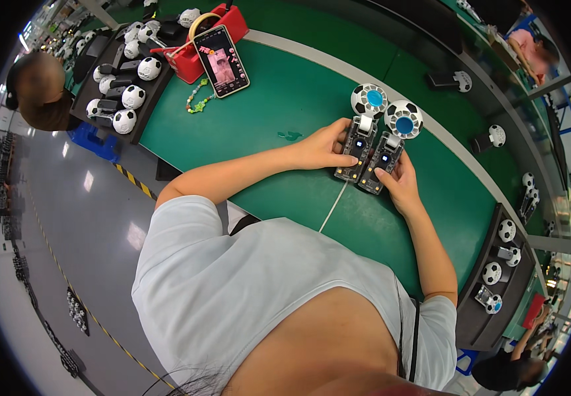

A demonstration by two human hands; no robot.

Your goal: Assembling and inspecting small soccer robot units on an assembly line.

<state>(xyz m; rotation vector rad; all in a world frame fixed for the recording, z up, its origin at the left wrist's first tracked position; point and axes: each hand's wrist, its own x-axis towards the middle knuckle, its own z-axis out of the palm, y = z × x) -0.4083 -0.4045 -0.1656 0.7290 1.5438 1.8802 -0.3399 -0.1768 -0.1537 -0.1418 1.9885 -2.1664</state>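
Note:
Two handheld fans lie side by side over the green table, their round heads patterned like footballs with blue centres and their handles dark and see-through. My left hand (325,146) is closed around the left handheld fan (358,140), thumb across its handle front. The right handheld fan (384,150) is gripped by my right hand (401,183), whose thumb presses near its lower end. Small lit spots show on the front of both handles. The two handles sit close together, tilted slightly, heads pointing away from me. Fingers behind the handles are partly hidden.
The green table (285,191) carries a propped phone (222,63) against a red holder (183,65), with a beaded strap (199,98) beside it. A dark tray (145,109) of football-headed fans stands far left; another tray (477,323) is at right. A green belt (404,66) bearing fans runs beyond.

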